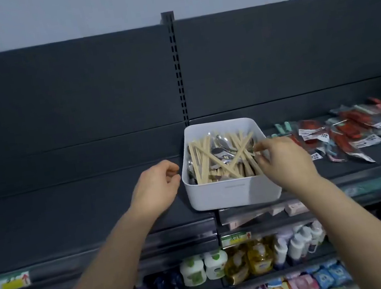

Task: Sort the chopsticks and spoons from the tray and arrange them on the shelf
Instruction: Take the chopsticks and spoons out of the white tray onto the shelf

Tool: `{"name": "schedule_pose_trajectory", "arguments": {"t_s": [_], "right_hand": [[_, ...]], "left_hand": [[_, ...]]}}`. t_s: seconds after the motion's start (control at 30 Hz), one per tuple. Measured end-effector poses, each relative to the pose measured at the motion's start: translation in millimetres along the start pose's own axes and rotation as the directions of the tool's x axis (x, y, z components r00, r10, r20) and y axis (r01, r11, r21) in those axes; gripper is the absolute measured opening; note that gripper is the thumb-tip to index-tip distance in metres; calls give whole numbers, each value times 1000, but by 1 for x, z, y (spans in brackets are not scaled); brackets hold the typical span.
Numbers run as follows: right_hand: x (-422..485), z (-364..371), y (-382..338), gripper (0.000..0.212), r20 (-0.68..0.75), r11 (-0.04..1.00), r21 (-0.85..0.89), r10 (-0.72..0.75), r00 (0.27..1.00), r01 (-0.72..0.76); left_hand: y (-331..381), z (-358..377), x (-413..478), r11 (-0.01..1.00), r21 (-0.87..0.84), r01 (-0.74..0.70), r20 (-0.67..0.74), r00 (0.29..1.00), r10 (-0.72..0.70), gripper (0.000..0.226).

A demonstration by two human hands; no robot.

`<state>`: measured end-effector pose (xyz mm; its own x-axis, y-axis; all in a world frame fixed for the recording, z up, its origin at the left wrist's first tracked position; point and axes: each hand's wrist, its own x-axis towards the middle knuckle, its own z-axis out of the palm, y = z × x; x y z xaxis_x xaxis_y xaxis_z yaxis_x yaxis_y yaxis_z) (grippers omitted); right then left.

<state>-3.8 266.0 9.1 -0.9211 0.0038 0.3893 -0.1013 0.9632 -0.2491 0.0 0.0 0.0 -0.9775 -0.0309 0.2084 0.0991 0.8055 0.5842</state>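
Observation:
A white plastic tray [231, 194] stands on the dark shelf [75, 211], near its front edge. It holds a jumble of several wooden chopsticks [202, 164] and several metal spoons [221, 144]. My right hand [283, 160] reaches over the tray's right rim, and its fingertips pinch the ends of chopsticks there. My left hand [156, 189] hovers just left of the tray with its fingers loosely curled, holding nothing and not touching the tray.
Packaged utensils with red and teal handles [346, 133] lie on the shelf to the right of the tray. Below, a lower shelf carries bottles [227, 262] and packets. Price labels [10, 282] line the shelf's front edge. A slotted upright [176, 67] divides the back panel.

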Motion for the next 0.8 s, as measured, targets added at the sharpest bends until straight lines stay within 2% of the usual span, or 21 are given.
{"name": "schedule_pose_trajectory", "arguments": {"t_s": [0.17, 0.27, 0.37, 0.5, 0.57, 0.67, 0.77, 0.8], "right_hand": [[32, 28, -1, 30, 63, 991, -68, 122, 991, -118], [44, 40, 3, 36, 98, 981, -91, 181, 979, -172], [50, 44, 6, 40, 139, 978, -85, 199, 970, -188], [59, 51, 5, 37, 215, 987, -50, 157, 964, -150], [63, 54, 9, 37, 221, 991, -24, 137, 966, -135], [72, 54, 16, 41, 206, 979, -1, 201, 958, -205], [85, 55, 25, 43, 289, 950, -61, 310, 906, -306], [87, 56, 26, 40, 316, 946, -79, 322, 893, -313]], "left_hand": [[-16, 17, 58, 994, 107, 24, 135, 990, -38, 44], [-22, 29, 79, 993, 113, 21, 203, 978, -44, 52], [-22, 35, 85, 997, 69, 17, 208, 978, -31, 47], [-17, 40, 94, 1000, 14, -2, 188, 982, -1, 26], [-14, 41, 97, 1000, 18, 21, 165, 986, -24, 27], [-10, 42, 104, 993, 80, 84, 189, 977, -97, 38], [-7, 51, 113, 975, 209, 78, 263, 956, -133, 23], [-5, 55, 113, 965, 250, 79, 266, 953, -147, 27]]}}
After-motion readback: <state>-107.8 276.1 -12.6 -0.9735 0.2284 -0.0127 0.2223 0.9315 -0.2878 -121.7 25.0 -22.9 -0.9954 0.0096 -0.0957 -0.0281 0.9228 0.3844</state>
